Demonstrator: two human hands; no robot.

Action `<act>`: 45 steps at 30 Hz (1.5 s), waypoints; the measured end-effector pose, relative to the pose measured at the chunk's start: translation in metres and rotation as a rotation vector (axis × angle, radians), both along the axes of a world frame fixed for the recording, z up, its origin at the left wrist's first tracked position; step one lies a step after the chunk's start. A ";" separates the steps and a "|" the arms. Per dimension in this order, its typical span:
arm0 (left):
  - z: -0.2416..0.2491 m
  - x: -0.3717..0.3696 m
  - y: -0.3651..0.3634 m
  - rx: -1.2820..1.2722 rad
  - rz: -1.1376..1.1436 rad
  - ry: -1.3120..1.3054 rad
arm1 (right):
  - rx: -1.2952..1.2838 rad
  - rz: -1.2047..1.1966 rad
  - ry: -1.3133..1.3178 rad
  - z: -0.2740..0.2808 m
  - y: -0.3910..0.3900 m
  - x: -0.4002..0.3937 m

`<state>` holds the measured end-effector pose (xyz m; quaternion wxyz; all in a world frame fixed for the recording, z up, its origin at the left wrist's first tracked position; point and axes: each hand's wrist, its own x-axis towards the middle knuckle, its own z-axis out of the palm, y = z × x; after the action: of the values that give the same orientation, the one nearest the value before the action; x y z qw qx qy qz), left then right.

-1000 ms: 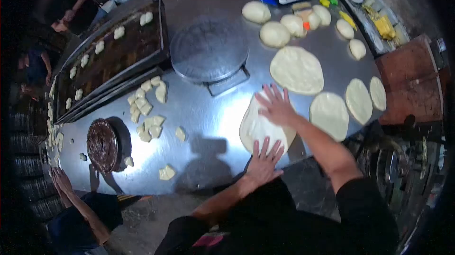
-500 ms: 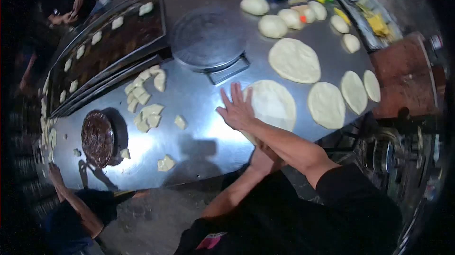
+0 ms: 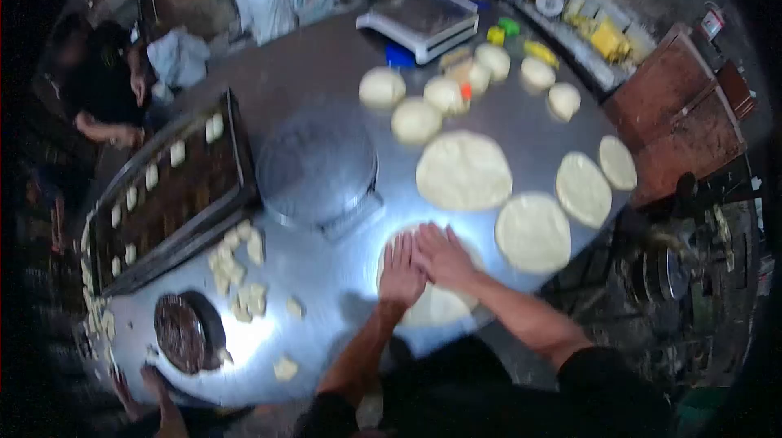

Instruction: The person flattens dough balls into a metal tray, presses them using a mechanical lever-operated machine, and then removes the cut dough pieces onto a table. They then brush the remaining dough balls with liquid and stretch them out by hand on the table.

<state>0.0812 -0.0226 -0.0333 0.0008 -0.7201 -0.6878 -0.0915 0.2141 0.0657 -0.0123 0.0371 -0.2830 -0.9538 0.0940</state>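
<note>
My left hand (image 3: 401,272) lies flat on a flattened round of pale dough (image 3: 436,308), fingers pointing away from me. Close against it, my right hand (image 3: 446,259) rests on the same round with its fingers stretched out, and the two hands touch near the fingertips. They cover the middle and back of this dough. Just behind it sits another flat dough round (image 3: 464,171). To the right are more flat rounds, the nearest dough disc (image 3: 533,233) beside my right forearm.
Several dough balls (image 3: 415,120) sit near a scale (image 3: 422,22) at the back. On the left are a round metal plate (image 3: 316,169), a dark baking tray (image 3: 175,185) with dough pieces, a bowl of dark filling (image 3: 179,334) and cut dough pieces (image 3: 226,267). Another person (image 3: 106,83) stands beyond the tray.
My right hand has moved from the dough's left edge onto its top. My left hand has come forward from the near edge to lie beside it. The camera view has tilted upward.
</note>
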 end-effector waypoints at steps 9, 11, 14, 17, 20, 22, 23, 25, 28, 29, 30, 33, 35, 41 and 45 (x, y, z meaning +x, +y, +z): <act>0.002 -0.041 -0.004 -0.159 -0.099 0.007 | -0.023 0.084 -0.123 0.013 0.043 0.029; -0.005 -0.049 -0.011 -0.074 -0.102 0.043 | 0.064 0.076 -0.158 0.000 0.046 0.027; 0.014 -0.041 -0.020 -0.115 -0.089 0.067 | 0.053 -0.039 -0.015 0.005 0.011 0.035; 0.027 0.003 -0.080 -0.198 -0.267 -0.127 | -0.041 0.071 -0.105 0.013 -0.051 0.080; 0.039 -0.002 -0.083 -0.131 -0.257 -0.135 | 0.009 0.003 -0.042 0.019 -0.045 0.081; 0.028 -0.036 -0.061 -0.324 -0.106 -0.466 | -0.235 -0.047 -0.238 0.033 -0.001 0.061; 0.024 -0.049 -0.051 -0.535 0.056 -0.800 | -0.502 -0.095 -0.436 0.037 0.010 0.053; 0.034 -0.057 -0.012 -0.039 0.177 -0.619 | -0.108 -0.198 0.417 0.024 0.023 0.039; 0.007 -0.056 0.022 0.264 0.355 -0.471 | -0.162 -0.275 0.471 0.025 0.050 0.008; 0.035 -0.055 0.025 -0.045 0.295 -0.515 | -0.403 -0.257 0.077 0.034 0.066 0.001; 0.057 -0.051 0.025 -0.361 0.222 -0.549 | -0.638 -0.244 -0.324 0.041 0.073 0.000; 0.060 -0.068 -0.007 0.059 -0.088 -0.721 | -0.604 0.078 -0.103 0.087 0.059 0.026; 0.057 -0.054 -0.014 0.151 -0.053 -1.089 | -0.736 -0.117 0.134 0.077 0.045 0.035; 0.066 -0.033 0.000 -0.297 0.081 -0.841 | -0.646 -0.482 0.236 0.066 -0.002 0.076; 0.154 -0.001 0.028 -0.396 0.015 -1.047 | -0.754 -0.529 0.498 0.128 -0.003 0.132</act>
<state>0.0797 0.0057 0.1206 -0.4754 -0.5600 -0.6057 -0.3059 0.3459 0.0623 0.1157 0.1806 -0.4770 -0.7119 0.4828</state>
